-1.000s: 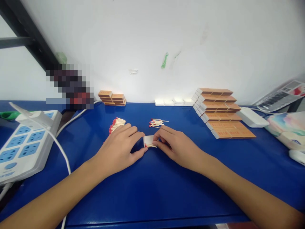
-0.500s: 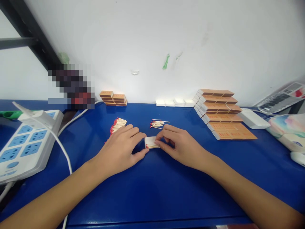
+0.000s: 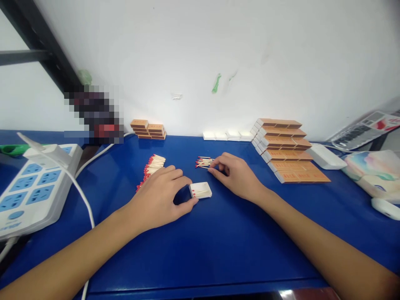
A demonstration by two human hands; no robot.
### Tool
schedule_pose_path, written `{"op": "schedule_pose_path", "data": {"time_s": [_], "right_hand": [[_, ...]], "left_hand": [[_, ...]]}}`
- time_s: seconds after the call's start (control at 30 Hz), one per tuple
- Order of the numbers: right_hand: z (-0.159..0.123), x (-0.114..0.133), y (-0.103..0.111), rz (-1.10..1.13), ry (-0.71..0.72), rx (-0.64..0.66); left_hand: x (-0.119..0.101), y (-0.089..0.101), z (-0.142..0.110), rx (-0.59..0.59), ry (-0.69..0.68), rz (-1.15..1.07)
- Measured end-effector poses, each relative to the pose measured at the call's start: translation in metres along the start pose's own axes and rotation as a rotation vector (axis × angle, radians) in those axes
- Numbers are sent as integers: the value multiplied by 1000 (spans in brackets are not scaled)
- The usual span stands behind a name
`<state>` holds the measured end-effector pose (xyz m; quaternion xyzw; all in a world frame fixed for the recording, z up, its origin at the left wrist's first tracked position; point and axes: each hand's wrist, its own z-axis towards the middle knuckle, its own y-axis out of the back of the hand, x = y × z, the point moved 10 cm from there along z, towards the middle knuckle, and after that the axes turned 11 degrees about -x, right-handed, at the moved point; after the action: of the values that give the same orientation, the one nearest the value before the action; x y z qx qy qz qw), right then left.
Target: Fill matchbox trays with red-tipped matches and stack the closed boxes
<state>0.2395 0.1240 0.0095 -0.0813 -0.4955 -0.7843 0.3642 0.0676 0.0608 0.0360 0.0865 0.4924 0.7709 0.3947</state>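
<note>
Just left of the small white open matchbox tray (image 3: 203,186), which lies on the glossy blue bench (image 3: 200,250) with a few red-headed matches inside, the left hand (image 3: 159,193) has its grip clamped on the tray's end. Beyond the tray, the right hand (image 3: 236,175) has its fingertips together at a small loose heap of red-tipped matches (image 3: 203,161); whether they pinch one, I cannot tell. Left of the tray fans a larger red-headed match pile (image 3: 154,164), partly hidden by the left hand. Farther left are a white power strip with blue sockets (image 3: 40,183) and a white cable (image 3: 84,200). Far beyond the tray, against the scuffed white wall (image 3: 187,50), sit a low orange-brown matchbox stack (image 3: 148,130) and white trays (image 3: 228,136). To its right rises a stepped orange-brown matchbox stack (image 3: 283,155), its orange print too small to read.
</note>
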Motion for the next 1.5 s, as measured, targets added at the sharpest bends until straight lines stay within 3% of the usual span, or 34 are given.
{"op": "schedule_pose_path", "data": {"time_s": [0.2,0.6,0.93,1.3,1.5], "right_hand": [[2,5,-10,0,52,23],[5,11,-11,19,133,24],[-2,4,-4,-83,49,91],[-5,3,-9,-131,79,166],[-3,11,4,-268,129,86]], "left_hand": [[1,-2,0,12,11,1],[2,-2,0,33,25,4],[4,0,-1,20,34,16],[4,1,0,16,18,30],[3,3,1,2,10,39]]}}
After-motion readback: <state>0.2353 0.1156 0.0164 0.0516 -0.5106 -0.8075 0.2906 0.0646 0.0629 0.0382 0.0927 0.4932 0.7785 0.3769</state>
